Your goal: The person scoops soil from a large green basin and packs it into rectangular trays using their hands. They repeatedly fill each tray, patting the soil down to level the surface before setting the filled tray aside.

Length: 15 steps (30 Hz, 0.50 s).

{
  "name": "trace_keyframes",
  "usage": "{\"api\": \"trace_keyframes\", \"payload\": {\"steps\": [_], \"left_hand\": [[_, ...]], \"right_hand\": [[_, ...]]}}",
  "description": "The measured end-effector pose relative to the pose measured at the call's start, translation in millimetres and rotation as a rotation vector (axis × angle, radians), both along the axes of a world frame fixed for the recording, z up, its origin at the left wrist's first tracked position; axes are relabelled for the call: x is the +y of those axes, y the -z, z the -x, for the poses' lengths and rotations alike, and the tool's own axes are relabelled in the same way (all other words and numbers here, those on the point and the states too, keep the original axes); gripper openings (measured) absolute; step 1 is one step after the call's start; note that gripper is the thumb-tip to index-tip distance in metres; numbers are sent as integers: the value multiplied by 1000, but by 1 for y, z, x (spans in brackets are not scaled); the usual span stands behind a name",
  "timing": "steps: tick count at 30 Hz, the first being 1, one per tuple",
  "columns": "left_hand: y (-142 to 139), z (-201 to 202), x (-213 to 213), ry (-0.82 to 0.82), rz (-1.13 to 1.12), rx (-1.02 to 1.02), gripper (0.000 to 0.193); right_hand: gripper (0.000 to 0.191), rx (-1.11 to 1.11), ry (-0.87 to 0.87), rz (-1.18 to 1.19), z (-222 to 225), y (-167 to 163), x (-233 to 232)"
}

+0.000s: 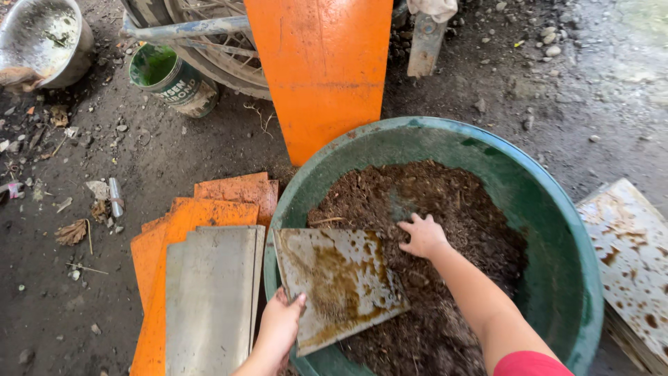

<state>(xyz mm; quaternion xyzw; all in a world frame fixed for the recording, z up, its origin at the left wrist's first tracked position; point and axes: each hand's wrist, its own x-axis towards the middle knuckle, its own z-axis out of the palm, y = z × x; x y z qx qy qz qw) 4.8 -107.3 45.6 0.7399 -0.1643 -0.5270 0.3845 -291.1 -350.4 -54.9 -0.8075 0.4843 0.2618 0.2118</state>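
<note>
The left hand (280, 326) is gripping a stained grey sheet (339, 282) by its lower left corner, thumb on top, holding it tilted over the near rim of the green tub (570, 257), at lower centre of the frame. The right hand (423, 237) is lying flat, fingers spread wide and holding nothing, on the brown soil (431, 202) filling the tub, just past the sheet's upper right corner.

To do this well, the sheet probably wants to be kept low and steady with its far edge against the soil, while the open palm is dragging soil toward it in shallow sweeps, so little is spilling over the rim. At lower left, a stack of orange and grey sheets (202, 292) is lying on the ground touching the tub; an orange board (323, 69) is leaning at upper centre.
</note>
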Motion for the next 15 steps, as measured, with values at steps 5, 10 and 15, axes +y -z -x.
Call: {"api": "trace_keyframes", "payload": {"steps": [5,10,15], "left_hand": [[-35,28,-5,121,-25,-162,30],[-70,63,15,164,64,-250,31],[-74,95,46,130,87,-193,30]], "right_hand": [[77,87,36,-88,29,-30,76],[70,25,100,-48,42,-32,124],[71,-419,644,22,82,-48,127]]}}
